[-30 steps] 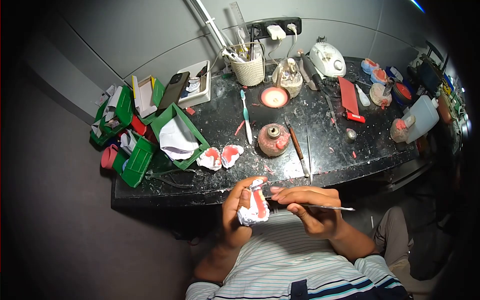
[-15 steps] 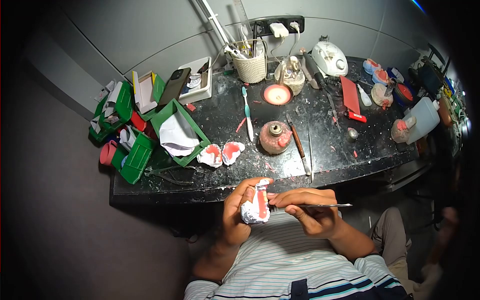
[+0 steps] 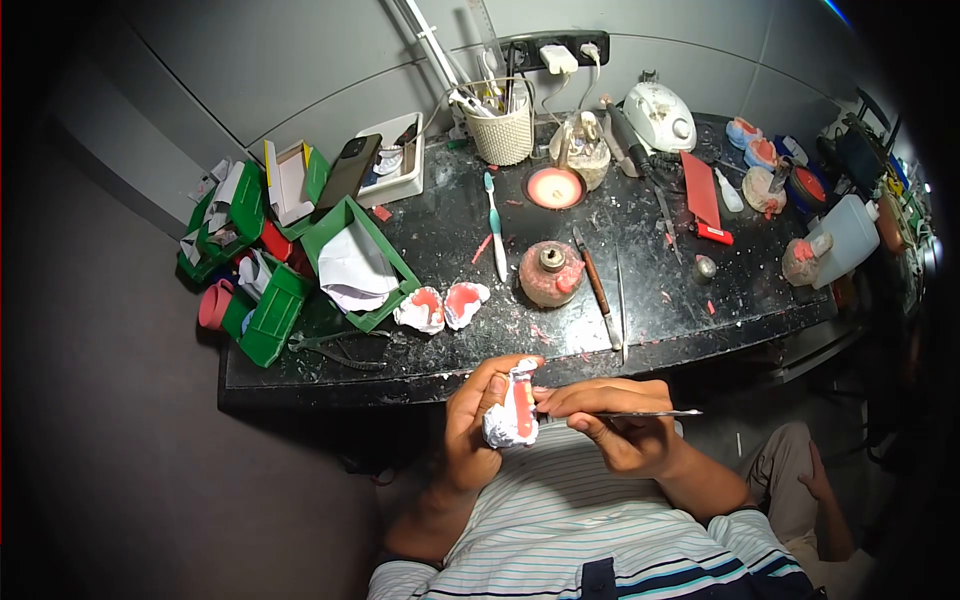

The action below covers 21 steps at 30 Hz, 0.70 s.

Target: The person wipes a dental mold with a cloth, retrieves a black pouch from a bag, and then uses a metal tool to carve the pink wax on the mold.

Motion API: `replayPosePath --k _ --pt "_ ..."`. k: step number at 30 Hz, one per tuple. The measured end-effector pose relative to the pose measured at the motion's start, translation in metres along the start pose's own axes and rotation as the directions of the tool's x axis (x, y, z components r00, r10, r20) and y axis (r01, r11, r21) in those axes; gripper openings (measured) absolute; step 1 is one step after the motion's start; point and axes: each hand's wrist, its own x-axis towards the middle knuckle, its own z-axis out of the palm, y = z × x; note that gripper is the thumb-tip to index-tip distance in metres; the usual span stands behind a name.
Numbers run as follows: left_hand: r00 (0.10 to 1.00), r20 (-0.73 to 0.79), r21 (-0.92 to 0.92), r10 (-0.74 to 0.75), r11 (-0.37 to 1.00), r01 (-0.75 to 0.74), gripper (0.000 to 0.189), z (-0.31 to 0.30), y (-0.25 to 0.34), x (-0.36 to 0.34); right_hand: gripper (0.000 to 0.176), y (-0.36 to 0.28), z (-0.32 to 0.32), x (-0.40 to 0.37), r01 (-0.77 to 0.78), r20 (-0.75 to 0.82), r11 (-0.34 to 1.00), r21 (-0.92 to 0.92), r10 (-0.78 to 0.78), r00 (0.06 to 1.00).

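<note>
In front of my striped shirt, my left hand grips a white plaster dental model with a pink wax base and a few teeth along it. My right hand is closed around a thin metal dental wax carver, whose shaft points out to the right. Its working end is hidden by my fingers, and my right fingertips rest close against the side of the model with the teeth. Both hands are just off the bench's front edge.
On the black bench stand a round spirit burner, two plaster models with pink wax, a toothbrush and a wooden-handled knife. Green boxes crowd the left. Another person's leg and hand are at right.
My hands stay nearly in place, with the model and the carver shifting only slightly. At the right, the other person's blurred arm has come to rest by their knee.
</note>
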Motion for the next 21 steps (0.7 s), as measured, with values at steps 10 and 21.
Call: replayPosePath --k 10,21 --pt "1.000 0.018 0.031 -0.013 0.999 0.013 0.042 -0.003 -0.002 -0.001 0.015 0.000 -0.001 0.001 0.015 -0.008 1.000 -0.019 -0.015 1.000" --pt "0.998 -0.013 -0.048 -0.057 0.997 0.057 0.045 -0.005 -0.009 -0.001 0.014 0.003 -0.002 0.000 0.007 0.004 1.000 0.022 -0.007 1.000"
